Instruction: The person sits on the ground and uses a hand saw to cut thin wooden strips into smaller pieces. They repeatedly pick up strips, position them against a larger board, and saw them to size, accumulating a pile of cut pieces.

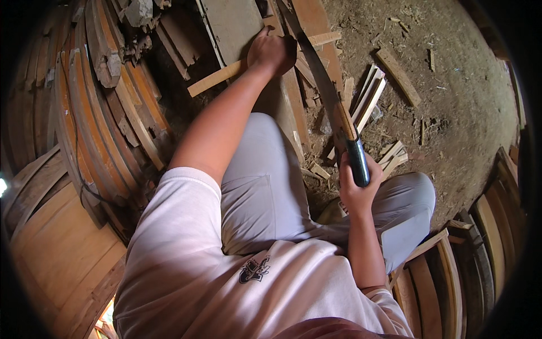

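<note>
My left hand (272, 55) is closed over a narrow pale wooden strip (217, 78), which lies crosswise over longer boards. One fingertip points forward along the boards; the rest of the grip is partly hidden under the hand. In my right hand (360, 189) is the black-wrapped end of a wooden handle, fingers wrapped round it. This belongs to a long, dark-bladed hand saw (319, 70), whose teeth I cannot make out. Its blade runs away from me, passing just right of my left hand and over the strip. The far tip is cut off by the view's edge.
Brown boards (291, 107) extend forward beside my left knee. Thin offcuts (370, 96) and a short plank (398, 77) are scattered over the dirt floor (451, 107). Stacked curved-looking timber (93, 124) crowds the left, with more wooden pieces (449, 271) at lower right.
</note>
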Available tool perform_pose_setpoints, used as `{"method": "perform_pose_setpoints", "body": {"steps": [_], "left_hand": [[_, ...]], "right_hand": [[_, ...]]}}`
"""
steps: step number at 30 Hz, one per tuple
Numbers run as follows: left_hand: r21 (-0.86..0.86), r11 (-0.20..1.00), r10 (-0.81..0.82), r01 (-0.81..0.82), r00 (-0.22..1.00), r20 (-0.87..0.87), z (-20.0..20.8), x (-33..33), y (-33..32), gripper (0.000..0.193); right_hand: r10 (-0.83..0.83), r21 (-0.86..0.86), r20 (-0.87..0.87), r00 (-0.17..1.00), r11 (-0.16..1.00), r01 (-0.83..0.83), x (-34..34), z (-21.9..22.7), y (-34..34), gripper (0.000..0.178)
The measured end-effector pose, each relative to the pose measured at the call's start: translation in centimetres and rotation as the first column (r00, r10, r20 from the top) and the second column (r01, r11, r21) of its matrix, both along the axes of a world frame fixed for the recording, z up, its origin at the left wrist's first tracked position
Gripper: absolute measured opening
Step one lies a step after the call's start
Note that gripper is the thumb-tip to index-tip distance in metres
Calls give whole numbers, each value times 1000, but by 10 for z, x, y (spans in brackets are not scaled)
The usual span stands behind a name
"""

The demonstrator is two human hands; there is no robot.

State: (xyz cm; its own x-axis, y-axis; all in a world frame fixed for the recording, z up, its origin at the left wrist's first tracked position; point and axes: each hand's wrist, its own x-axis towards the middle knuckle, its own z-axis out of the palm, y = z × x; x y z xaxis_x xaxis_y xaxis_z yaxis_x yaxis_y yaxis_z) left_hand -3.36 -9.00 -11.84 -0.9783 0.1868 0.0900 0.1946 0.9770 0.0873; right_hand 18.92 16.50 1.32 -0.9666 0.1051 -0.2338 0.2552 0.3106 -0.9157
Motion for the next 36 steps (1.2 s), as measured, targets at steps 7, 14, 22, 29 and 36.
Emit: {"method": "perform_pose_setpoints", "body": {"steps": [7, 14, 22, 29, 36], "left_hand": [[52, 998, -47, 47, 999, -3, -14, -7, -3, 30], [-48, 996, -81, 81, 997, 15, -6, -7, -2, 32], [-56, 994, -97, 93, 994, -56, -8, -7, -1, 31], [99, 995, -14, 25, 993, -114, -11, -4, -1, 30], [28, 997, -71, 71, 997, -14, -8, -6, -1, 29]], "right_hand": [[13, 90, -64, 998, 996, -7, 3, 30, -2, 10], [-26, 71, -22, 999, 997, 28, 26, 51, 15, 9], [53, 168, -77, 996, 985, -40, 36, 58, 14, 9], [-17, 56, 26, 1000, 998, 15, 35, 55, 21, 9], [-76, 44, 105, 992, 996, 72, 25, 70, 22, 9]]}}
